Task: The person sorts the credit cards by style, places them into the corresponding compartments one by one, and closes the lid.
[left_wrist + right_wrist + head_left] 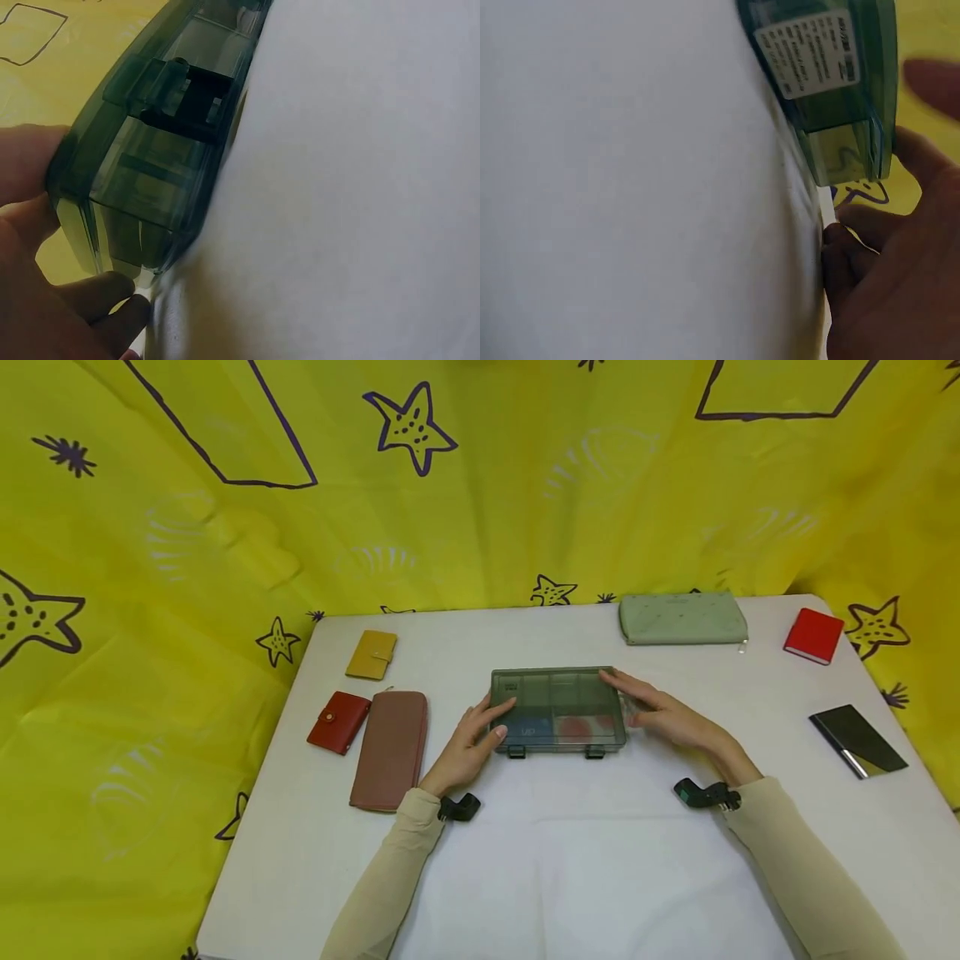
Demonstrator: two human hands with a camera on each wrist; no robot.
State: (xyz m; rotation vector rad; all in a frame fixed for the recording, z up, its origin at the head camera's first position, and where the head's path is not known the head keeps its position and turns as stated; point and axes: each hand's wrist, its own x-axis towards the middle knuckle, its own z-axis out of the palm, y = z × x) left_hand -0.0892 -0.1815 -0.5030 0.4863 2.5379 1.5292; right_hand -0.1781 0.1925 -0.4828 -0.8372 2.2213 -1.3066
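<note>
A translucent grey-green compartment box (564,693) with its lid down lies at the middle of the white table. Two dark latches face the person, and blue and reddish things show through its front compartments. At its left end, the left hand (474,739) holds the box, thumb and forefinger on the lid and the other fingers against the side wall (112,232). The right hand (671,714) is at the other end, forefinger touching the lid's far right corner. Its thumb stands apart from the box in the right wrist view, where a printed label (810,52) shows.
On the left lie a yellow card holder (371,654), a dark red snap wallet (339,722) and a long brown-pink wallet (390,750). Rightward are a pale green long wallet (682,618), a small red book-like item (813,635) and a black card case (857,741). Yellow patterned cloth surrounds the table.
</note>
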